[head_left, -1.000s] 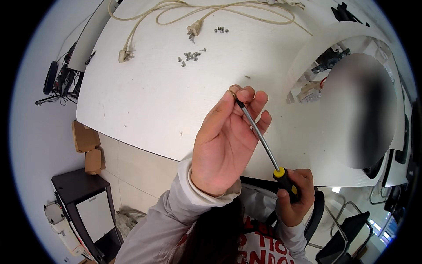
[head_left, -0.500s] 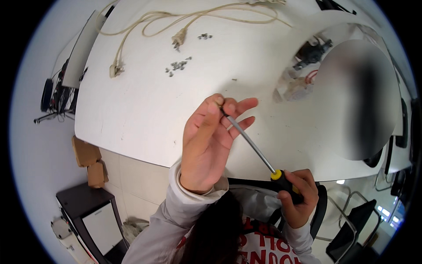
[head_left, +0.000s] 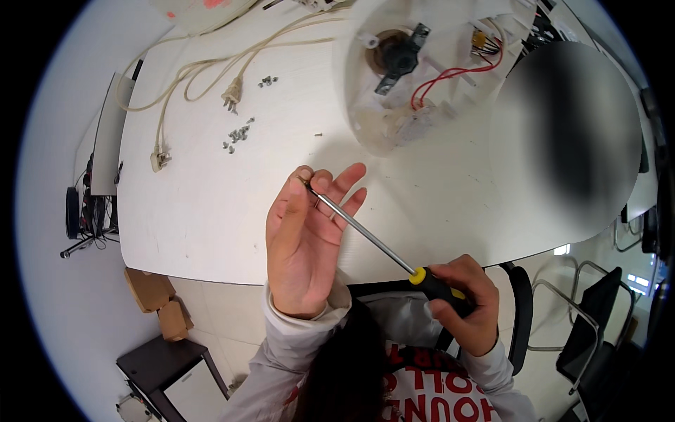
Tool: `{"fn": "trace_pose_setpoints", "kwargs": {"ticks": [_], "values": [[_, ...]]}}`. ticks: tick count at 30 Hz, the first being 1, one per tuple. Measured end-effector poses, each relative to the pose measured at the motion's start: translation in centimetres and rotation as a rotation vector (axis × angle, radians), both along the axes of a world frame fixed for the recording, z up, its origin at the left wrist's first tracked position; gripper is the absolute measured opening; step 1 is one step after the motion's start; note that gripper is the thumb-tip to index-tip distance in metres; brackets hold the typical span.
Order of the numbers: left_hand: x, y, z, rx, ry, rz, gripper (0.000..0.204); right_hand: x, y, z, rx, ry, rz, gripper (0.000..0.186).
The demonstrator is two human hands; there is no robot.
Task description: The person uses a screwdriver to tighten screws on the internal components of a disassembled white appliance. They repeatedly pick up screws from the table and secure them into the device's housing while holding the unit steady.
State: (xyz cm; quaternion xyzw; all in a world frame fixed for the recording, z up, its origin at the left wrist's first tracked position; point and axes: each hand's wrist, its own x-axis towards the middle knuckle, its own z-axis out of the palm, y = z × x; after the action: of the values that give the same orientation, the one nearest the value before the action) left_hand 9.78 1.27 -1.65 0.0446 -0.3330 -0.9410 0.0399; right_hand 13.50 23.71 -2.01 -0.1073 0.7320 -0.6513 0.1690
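My left hand [head_left: 299, 246], palm up, pinches a tiny brass-coloured piece [head_left: 305, 182] at the screwdriver's tip, its other fingers curved apart. The piece is mostly hidden by the fingertips. The screwdriver's steel shaft [head_left: 365, 232] runs down to its black and yellow handle, which my right hand [head_left: 471, 309] grips. Beyond my hands on the white table [head_left: 190, 218] lie two small groups of silver screws [head_left: 239, 133] and a single screw [head_left: 318, 134].
A translucent housing [head_left: 365, 130] with a dark bracket [head_left: 401, 56] and red wires stands at the back. Cream cables with plugs [head_left: 160, 159] lie back left. A blurred oval hides the right of the table. Cardboard boxes [head_left: 148, 288], a dark cabinet [head_left: 158, 362] and a chair [head_left: 590, 316] surround it.
My view has shifted, so the tabletop things and my hands sit further left, and more of the translucent housing shows. Both hands keep the same grip on screwdriver and small piece.
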Motion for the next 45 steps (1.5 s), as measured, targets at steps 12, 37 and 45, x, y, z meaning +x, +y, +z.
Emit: {"fn": "trace_pose_setpoints", "kwargs": {"ticks": [12, 37, 45], "values": [[0.6, 1.2, 0.6, 0.111, -0.084, 0.088, 0.02, 0.3, 1.1, 0.4, -0.196, -0.083, -0.053, 0.04], [-7.6, 2.0, 1.3, -1.14, 0.048, -0.015, 0.039, -0.2, 6.5, -3.2, 0.299, 0.651, -0.41, 0.046], [-7.7, 2.0, 0.2, -1.177, 0.131, 0.06, 0.035, -0.4, 6.5, -3.5, 0.31, 0.678, -0.441, 0.046]]}}
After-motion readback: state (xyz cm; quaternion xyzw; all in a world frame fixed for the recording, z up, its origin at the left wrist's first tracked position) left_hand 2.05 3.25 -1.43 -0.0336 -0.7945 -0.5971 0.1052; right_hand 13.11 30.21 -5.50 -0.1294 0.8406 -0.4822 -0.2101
